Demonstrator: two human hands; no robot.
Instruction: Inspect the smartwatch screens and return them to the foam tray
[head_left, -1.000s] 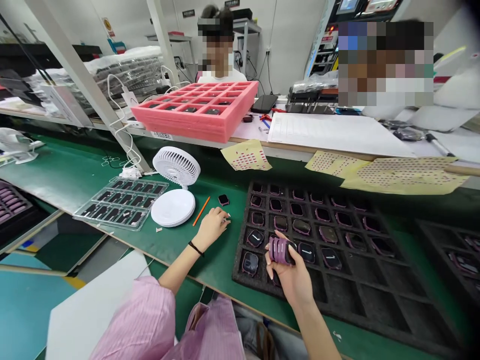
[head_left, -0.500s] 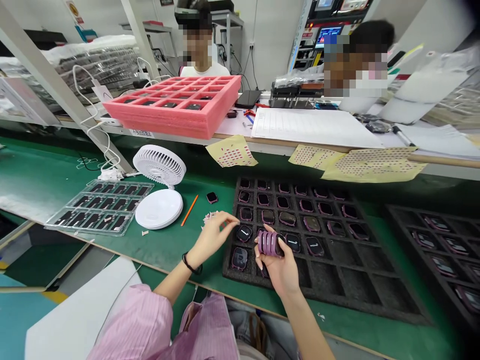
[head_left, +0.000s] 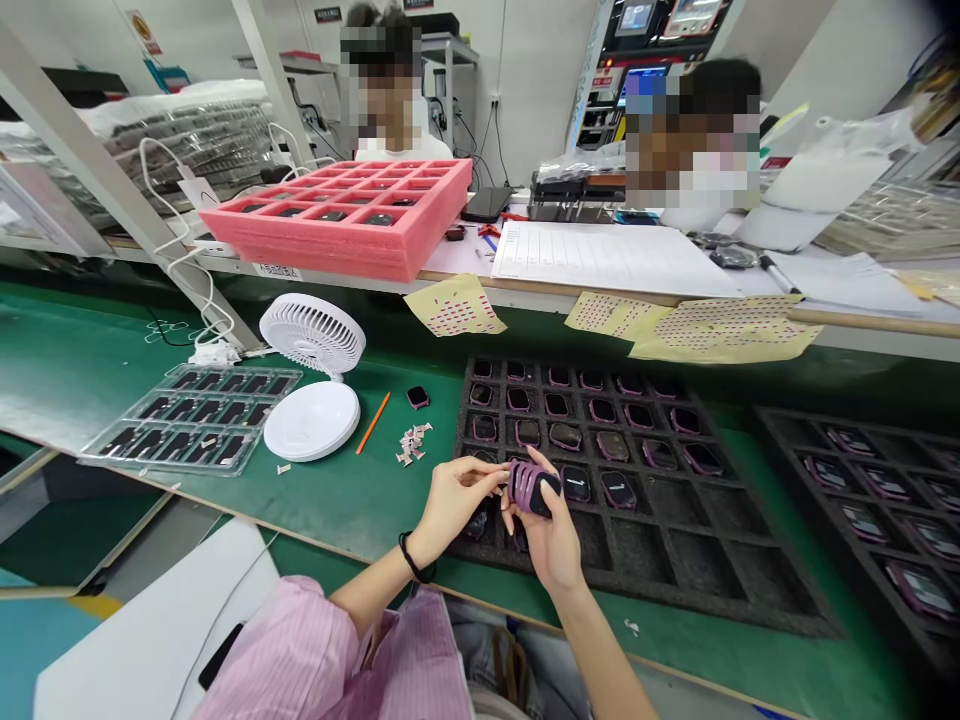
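Note:
My right hand (head_left: 553, 540) holds a stack of several purple watch cases (head_left: 531, 488) with dark faces, above the near left part of a black foam tray (head_left: 690, 560). The fingertips of my left hand (head_left: 457, 500) are pinched together at the left end of the stack; anything between them is too small to make out. Purple-rimmed watch cases (head_left: 602, 411) sit in many of the tray's compartments. Left of the tray, a small pile of pale pieces (head_left: 411, 443) lies on the green mat, near a single dark watch case (head_left: 418, 397).
An orange stick (head_left: 373, 423), a white fan (head_left: 312, 420) and a clear plastic tray (head_left: 169, 460) stand to the left. A second black tray (head_left: 795, 450) is at the right. Pink foam (head_left: 315, 245) rests on the shelf; two people are behind it.
My left hand has moved right, from over the pale pieces to the stack, and the pile now shows. The stack has tilted in my right hand. The view has shifted slightly.

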